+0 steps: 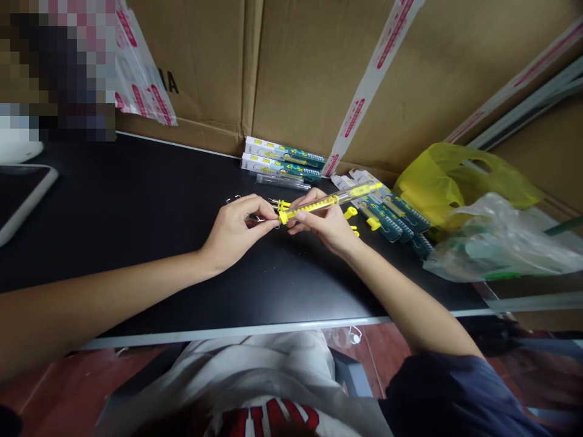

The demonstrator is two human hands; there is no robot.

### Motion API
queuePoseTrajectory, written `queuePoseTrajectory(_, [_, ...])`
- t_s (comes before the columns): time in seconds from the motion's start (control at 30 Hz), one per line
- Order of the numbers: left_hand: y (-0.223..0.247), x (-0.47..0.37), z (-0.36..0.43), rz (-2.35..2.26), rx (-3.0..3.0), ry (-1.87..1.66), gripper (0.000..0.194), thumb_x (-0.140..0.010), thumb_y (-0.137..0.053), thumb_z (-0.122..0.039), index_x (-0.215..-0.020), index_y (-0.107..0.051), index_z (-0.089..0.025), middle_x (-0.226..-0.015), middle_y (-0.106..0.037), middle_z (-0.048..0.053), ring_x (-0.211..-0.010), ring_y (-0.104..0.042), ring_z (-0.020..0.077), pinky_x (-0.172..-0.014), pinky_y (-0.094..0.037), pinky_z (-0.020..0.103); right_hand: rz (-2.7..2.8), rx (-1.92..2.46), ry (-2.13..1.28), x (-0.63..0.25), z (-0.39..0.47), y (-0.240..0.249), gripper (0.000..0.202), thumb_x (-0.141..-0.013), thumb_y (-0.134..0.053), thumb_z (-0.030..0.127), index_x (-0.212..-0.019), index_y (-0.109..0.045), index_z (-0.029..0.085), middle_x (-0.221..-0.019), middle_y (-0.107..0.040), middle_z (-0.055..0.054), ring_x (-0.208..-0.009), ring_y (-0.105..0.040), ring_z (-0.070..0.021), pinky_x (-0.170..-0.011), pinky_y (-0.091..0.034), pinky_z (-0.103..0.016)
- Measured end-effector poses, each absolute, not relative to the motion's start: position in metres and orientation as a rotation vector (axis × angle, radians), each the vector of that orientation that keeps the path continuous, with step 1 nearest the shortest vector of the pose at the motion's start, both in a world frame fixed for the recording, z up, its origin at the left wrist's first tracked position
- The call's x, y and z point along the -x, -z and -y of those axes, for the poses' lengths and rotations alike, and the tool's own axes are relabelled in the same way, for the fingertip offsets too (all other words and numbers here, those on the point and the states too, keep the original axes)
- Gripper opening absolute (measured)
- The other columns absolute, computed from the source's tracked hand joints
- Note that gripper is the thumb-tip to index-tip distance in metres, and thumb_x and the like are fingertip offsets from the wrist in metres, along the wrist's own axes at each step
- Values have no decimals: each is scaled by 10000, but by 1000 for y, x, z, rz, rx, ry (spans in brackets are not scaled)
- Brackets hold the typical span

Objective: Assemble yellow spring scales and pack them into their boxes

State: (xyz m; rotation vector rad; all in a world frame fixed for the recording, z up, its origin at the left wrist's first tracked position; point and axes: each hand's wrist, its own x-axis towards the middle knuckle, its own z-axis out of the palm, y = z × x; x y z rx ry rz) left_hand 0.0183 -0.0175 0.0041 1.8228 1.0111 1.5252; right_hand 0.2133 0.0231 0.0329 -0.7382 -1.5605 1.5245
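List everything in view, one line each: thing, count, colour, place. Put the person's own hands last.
clear pen-like tool with yellow parts: one, clear and yellow, held over the table between both hands
packaged tools: two stacked, teal and white, at the back against the cardboard
packaged tools on the right: several, exact count unclear, teal and white, fanned out right of the hands
loose yellow pieces: a few, yellow, on the table by the right hand
yellow bag: one, yellow, far right
clear bag: one, clear, right edge
cardboard boxes: brown, behind the table
table: one, black
left hand: pinching the tool's yellow end
right hand: gripping the tool's barrel
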Motion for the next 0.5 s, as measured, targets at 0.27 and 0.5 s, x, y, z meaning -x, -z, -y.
queuePoseTrajectory(0.27, [-2,-19,16,-998,-1759,-1520,120,-784,-688,-253,-730,-632,-161,-821,-667,43,-780,-643,158,-691,-522,272,1572,711,-1537,-214,-23,-33,353,-687,-817,300,-838,-527,168,-909,-687,-13,-731,-717,-136,-651,-626,-279])
queuePoseTrajectory(0.5, [-4,-19,18,-1017,-1742,-1511,133,-779,-692,-276,-730,-637,-165,-812,-672,42,-787,-640,164,-706,-522,278,1554,725,-1538,-213,-22,-35,372,-658,-836,295,-827,-527,174,-911,-694,-8,-769,-713,-137,-664,-625,-263])
